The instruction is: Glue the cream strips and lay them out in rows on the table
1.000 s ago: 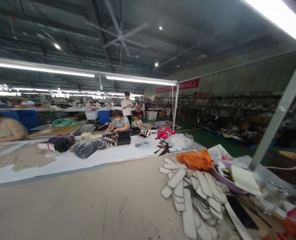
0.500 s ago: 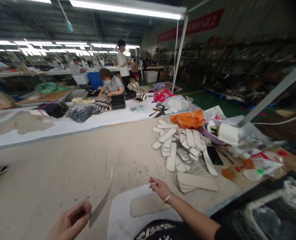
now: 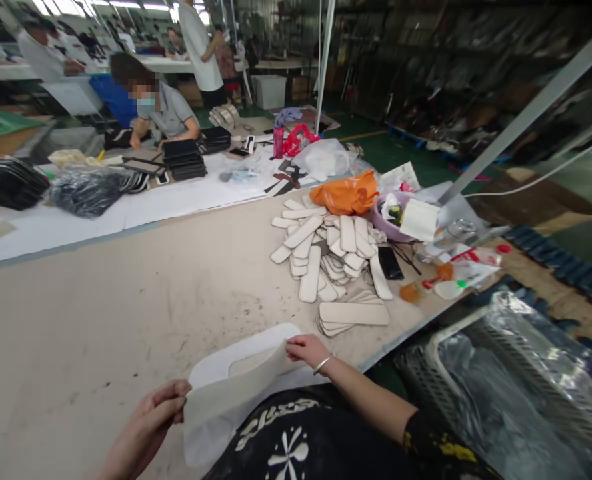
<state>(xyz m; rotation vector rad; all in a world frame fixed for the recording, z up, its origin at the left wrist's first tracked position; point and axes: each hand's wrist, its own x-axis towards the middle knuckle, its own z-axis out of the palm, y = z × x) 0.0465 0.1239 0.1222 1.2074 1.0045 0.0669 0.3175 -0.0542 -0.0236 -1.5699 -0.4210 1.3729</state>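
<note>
A thin pale beige strip [image 3: 233, 385] stretches between my hands, slightly curved. My left hand [image 3: 159, 410] pinches its left end, and my right hand [image 3: 307, 349], below a silvery bracelet, grips the opposite end. Under the strip lies a white rounded sheet [image 3: 211, 360] close to my body. Another flat beige piece [image 3: 250, 359] rests on that sheet, partly covered by the held strip. Beyond my right hand is a small fanned stack of beige strips [image 3: 355, 313], and behind it a loose heap of pale rounded strips [image 3: 310, 273].
An orange bag [image 3: 346, 193] and a purple basin [image 3: 393, 230] sit behind the heap. A black phone [image 3: 390, 263] lies beside it. Right of the table edge stands a plastic crate [image 3: 516, 373]. Across the table a masked co-worker [image 3: 169, 110] handles dark pieces near black stacks [image 3: 183, 160].
My right hand, formerly empty above the sheet, now grips the strip's free end. The strip has swung from upright to stretched across the sheet. The view has tilted down and turned right.
</note>
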